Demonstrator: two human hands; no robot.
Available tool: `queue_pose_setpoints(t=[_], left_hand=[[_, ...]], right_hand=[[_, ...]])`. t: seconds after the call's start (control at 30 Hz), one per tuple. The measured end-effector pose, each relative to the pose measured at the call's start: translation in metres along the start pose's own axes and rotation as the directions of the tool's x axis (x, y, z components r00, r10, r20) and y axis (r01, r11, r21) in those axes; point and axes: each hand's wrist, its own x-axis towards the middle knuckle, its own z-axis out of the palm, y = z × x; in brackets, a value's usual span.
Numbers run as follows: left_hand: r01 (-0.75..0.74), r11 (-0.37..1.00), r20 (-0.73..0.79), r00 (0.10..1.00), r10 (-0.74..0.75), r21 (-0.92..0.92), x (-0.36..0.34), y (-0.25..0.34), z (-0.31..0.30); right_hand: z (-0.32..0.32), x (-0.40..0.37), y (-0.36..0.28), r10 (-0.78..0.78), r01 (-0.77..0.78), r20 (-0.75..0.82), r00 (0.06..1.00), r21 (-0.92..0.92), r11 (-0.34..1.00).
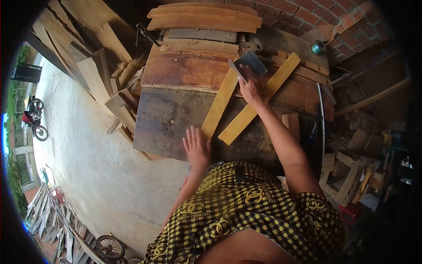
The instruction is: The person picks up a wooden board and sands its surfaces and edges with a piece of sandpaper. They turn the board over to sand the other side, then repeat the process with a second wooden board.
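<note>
My left hand (197, 147) lies flat with its fingers spread, right at the near end of a yellow wooden slat (218, 108) on the workbench (154, 112). My right hand (252, 90) is closed on a thin, light-coloured scraper (235, 69), whose edge meets the far end of that slat. Just beyond my right fingers is a dark rectangular metal plate (254, 62), overlapped by the fingertips in this view. A second yellow slat (281, 81) lies slantwise under my right wrist, its near end close to the first one.
Curved boards (204, 20) are stacked at the bench's back. A hand saw (321, 119) is at the right edge, and a spool of blue-green line (318, 47) stands at the back right. Timber offcuts (94, 79) lean on the left; a motorbike (34, 118) is farther off.
</note>
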Motion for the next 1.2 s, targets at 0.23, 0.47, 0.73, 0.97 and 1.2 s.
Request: queue_pose_setpoints(t=[0.23, 0.47, 0.73, 0.97, 1.2], left_hand=[[0.019, 1.0, -0.04, 0.999, -0.02, -0.009, 0.004, 0.002, 0.0], [0.031, 0.999, 0.032, 0.999, -0.031, -0.015, 0.008, 0.002, -0.007], [0.03, 0.999, 0.052, 0.998, -0.028, -0.035, 0.001, 0.003, -0.008], [-0.006, 0.998, -0.033, 0.999, 0.003, -0.062, 0.006, 0.005, -0.007], [-0.024, 0.998, -0.04, 0.999, 0.022, -0.057, 0.003, 0.005, -0.005]], right_hand=[[-0.003, -0.092, -0.078, -0.404, 0.405, 0.428, 0.808, 0.094, 0.909], [0.008, -0.033, -0.05, -0.116, 0.125, 0.122, 0.986, -0.074, 0.989], [0.01, -0.001, -0.013, -0.024, 0.032, 0.137, 0.99, -0.058, 0.998], [-0.005, -0.092, -0.108, -0.221, 0.317, 0.397, 0.891, -0.194, 0.928], [0.013, 0.019, -0.025, 0.026, -0.032, -0.028, 0.999, -0.243, 0.969]])
